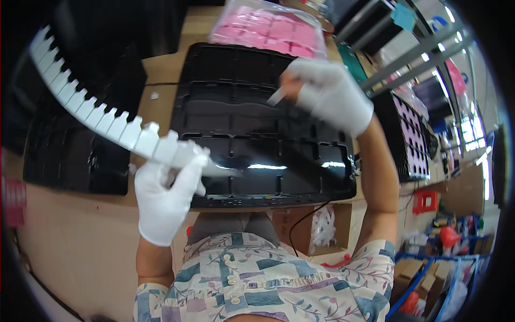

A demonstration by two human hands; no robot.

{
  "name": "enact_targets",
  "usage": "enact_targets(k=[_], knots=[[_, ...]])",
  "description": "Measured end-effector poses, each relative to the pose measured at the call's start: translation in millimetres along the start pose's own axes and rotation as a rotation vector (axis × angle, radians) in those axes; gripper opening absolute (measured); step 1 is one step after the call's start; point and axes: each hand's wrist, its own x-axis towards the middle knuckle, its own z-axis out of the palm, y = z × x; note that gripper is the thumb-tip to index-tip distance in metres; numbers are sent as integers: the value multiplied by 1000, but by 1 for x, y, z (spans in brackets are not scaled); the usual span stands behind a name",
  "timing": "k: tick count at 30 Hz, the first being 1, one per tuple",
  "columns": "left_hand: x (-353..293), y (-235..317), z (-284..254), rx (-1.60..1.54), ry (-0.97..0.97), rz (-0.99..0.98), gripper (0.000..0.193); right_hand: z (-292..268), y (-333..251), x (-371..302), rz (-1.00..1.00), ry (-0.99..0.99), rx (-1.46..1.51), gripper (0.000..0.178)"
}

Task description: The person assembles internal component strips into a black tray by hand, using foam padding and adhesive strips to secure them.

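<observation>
A long curved strip of white tabbed pieces (pixel 107 122) runs from the upper left down to the middle. My left hand (pixel 166 198), in a white glove, pinches its lower end between thumb and fingers. In front of me lies a black plastic tray (pixel 212 118) with shallow rectangular compartments. Over its far right part is my right hand (pixel 327 91), also white-gloved and smeared by motion, with bare fingertips showing. Closed in a pinch, it holds a small white tab (pixel 276 96) apart from the strip. Whether the tab touches the tray is unclear.
A clear bag of pink blocks (pixel 265 29) lies beyond the tray. Another black tray (pixel 80 172) stands left; a black tray with pink pieces (pixel 412 134) stands right. Below the table edge, a cardboard box (pixel 346 220) holds crumpled white strips. A red stool (pixel 425 202) is at right.
</observation>
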Motion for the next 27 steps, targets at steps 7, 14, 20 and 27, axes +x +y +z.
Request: enact_targets(k=[7,14,20,27], knots=[[8,-14,5,38,-137,-135,16,-88,135,-46,688,-184,-61,7],[6,-24,-5,9,-147,-113,11,-66,154,-32,533,-377,-326,3],[5,-29,-6,9,-163,-16,10,-43,170,-56,462,-139,-338,5],[2,-32,5,61,-37,-4,6,-33,172,-64,382,-5,-409,9]])
